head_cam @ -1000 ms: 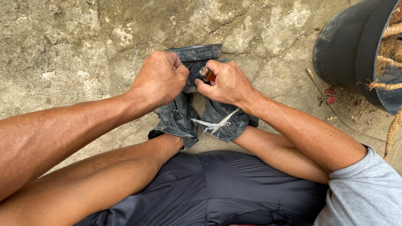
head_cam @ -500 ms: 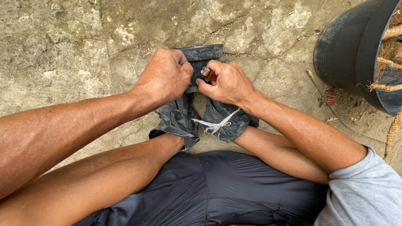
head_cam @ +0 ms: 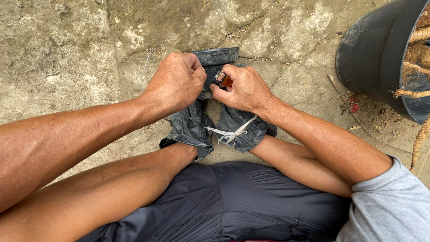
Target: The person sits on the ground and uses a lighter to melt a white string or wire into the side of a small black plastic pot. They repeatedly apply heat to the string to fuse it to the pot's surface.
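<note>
Left hand (head_cam: 175, 83) clenches a dark flat strip (head_cam: 215, 57) steady while right hand (head_cam: 244, 89) pinches a small orange lighter (head_cam: 225, 80) against it on cracked ground (head_cam: 80, 49).

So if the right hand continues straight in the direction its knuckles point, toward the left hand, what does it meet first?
The right hand, holding a small orange object, would most likely meet the dark strip gripped between both fists, then the left hand just beyond. Depth between the fists is unclear.
</note>
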